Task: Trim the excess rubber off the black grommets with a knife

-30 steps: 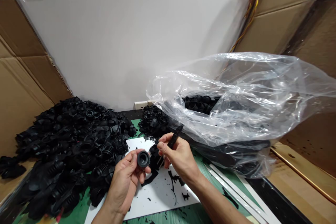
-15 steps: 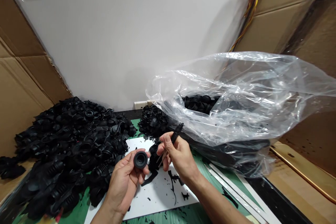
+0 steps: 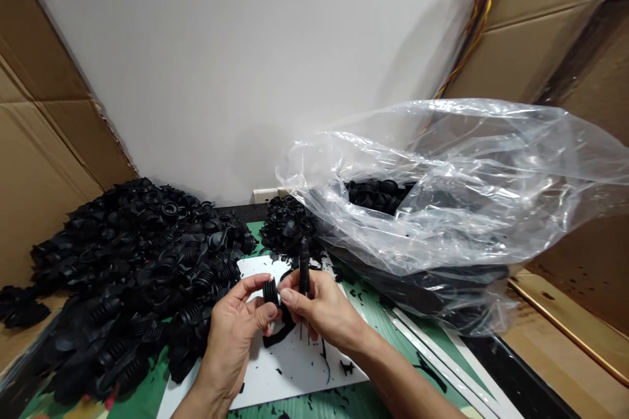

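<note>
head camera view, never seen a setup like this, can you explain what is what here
There is no machine: these are a person's own bare hands, seen from a camera worn on the head, looking forward and down. The left hand has a small ridged black part in its grip. The right hand holds a slim dark tool, its thin tips pointing down. Below them, a white sheet dotted with black scraps lies on a green surface. To the left is a large pile of black parts; to the right, a clear plastic bag with more inside.

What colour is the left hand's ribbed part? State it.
Ribbed part: black, shown in the head view.
</note>
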Motion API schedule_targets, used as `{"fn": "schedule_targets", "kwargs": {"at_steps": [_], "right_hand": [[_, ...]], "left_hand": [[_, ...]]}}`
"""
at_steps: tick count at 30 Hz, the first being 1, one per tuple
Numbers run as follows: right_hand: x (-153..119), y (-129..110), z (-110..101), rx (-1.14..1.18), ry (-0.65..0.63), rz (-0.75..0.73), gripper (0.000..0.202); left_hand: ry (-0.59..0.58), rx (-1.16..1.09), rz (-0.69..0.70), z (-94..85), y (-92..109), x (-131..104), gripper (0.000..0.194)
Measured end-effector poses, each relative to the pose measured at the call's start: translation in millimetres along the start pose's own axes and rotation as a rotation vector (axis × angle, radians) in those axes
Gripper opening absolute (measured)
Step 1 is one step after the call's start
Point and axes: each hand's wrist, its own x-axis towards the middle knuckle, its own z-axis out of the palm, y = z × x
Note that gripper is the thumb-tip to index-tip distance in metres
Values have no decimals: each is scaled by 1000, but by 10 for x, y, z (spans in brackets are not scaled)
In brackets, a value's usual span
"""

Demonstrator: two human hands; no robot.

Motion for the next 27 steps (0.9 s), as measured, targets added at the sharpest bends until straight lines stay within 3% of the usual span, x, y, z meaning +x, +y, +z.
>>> {"fn": "schedule_targets", "kwargs": {"at_steps": [12,27], "right_hand": [[-1,30,39,21,-50,-58,32],[21,124,130,75,14,-10,36]], "left_hand": [[-6,175,63,20,-31,-9,41],[146,135,51,-17,30,17,32]]}}
